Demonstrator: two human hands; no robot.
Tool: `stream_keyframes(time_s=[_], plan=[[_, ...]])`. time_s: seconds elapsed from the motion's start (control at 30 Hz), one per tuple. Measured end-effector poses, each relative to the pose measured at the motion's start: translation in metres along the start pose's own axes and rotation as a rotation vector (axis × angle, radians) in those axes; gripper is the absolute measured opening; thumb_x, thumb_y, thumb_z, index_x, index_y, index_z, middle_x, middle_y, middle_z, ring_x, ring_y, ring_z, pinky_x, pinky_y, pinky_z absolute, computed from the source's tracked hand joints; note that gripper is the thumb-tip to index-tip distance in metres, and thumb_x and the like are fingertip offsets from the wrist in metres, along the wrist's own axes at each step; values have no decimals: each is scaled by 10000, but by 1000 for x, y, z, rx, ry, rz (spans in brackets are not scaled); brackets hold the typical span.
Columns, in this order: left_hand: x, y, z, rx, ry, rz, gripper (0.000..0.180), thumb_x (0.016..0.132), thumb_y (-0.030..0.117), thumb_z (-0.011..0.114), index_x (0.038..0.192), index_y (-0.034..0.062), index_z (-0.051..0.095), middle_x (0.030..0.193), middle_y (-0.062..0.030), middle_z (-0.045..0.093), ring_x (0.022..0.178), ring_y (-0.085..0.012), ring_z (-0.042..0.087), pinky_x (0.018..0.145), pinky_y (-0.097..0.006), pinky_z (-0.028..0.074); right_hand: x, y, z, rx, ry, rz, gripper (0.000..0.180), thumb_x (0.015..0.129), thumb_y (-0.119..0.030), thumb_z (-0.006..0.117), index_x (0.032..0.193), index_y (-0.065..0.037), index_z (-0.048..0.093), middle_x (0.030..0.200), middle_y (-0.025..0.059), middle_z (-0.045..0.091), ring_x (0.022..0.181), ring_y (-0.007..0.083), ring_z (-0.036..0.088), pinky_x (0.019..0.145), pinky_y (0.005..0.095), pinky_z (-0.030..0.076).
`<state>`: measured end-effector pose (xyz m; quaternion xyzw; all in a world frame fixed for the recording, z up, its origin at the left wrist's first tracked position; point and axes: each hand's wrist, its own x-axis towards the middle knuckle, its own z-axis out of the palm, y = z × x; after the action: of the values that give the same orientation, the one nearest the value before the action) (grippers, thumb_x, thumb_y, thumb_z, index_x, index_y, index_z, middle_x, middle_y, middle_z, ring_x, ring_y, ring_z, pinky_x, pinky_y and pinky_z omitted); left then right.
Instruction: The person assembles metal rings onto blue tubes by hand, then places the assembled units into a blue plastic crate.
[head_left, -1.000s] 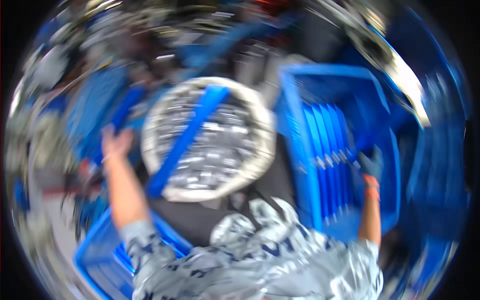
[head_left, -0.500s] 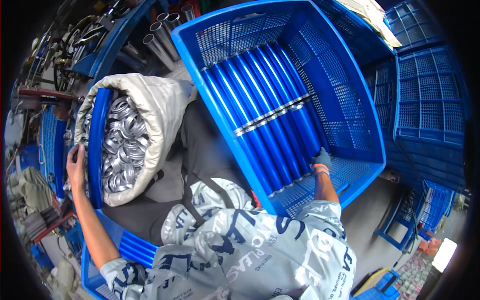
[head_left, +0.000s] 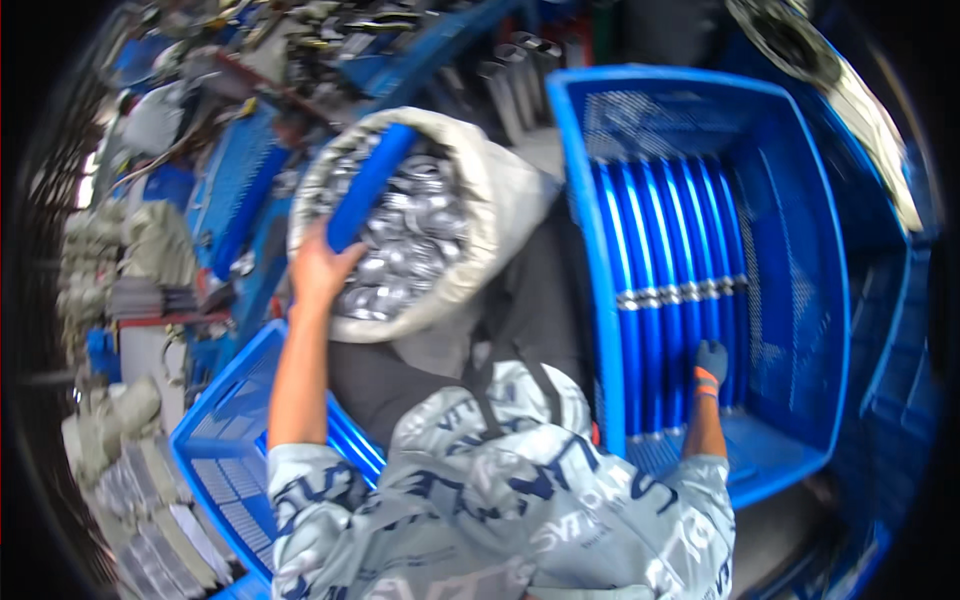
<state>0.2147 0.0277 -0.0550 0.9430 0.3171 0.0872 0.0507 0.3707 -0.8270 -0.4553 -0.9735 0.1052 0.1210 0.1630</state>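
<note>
My bare left hand is closed around the near end of a blue tube, thumb on its right side. The tube slants across the mouth of a pale sack full of shiny silver metal rings. On the right, my right hand, in a grey glove with an orange cuff, is over the near row of blue tubes inside a large blue crate. Motion blur hides how its fingers are set. The tubes lie side by side in two rows, with silver ends meeting mid-crate.
A second blue crate with blue tubes stands by my left forearm. Beyond the sack are bare metal tubes. Another blue tube leans at the left, near a cluttered workbench. Pale cloth bundles lie at the far left.
The whole view has swung, shifting the sack and crate rightward. My left hand has gone from beside the tube's length to its near end. My right hand remains at the near row of tubes.
</note>
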Motion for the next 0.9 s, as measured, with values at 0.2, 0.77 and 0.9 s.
stream_keyframes(time_s=[0.2, 0.77, 0.9], plan=[[-26, -35, -95, -157, 184, -177, 770, 848, 368, 889, 1538, 86, 697, 1321, -254, 826, 1221, -437, 809, 1055, -508, 626, -10, -379, -86, 787, 183, -516, 508, 1073, -166, 799, 1544, 2, 704, 1542, 184, 733, 1485, 332, 663, 1302, 436, 478], [-216, -159, -141, -525, 251, -462, 792, 794, 280, 971, 1493, 19, 703, 1285, -244, 825, 1195, -400, 812, 1066, -479, 619, -289, -883, -71, -85, -48, -1576, 679, 973, -431, 785, 1553, -98, 672, 1396, 186, 789, 1383, 425, 683, 1163, 601, 501], [-215, -157, -147, -448, 255, -420, 791, 788, 337, 987, 1464, 24, 719, 1301, -240, 822, 1211, -411, 811, 1055, -486, 628, -292, -885, -76, -275, -87, -1525, 529, 879, -366, 830, 1357, -155, 751, 1118, 197, 830, 1104, 472, 774, 948, 621, 576]])
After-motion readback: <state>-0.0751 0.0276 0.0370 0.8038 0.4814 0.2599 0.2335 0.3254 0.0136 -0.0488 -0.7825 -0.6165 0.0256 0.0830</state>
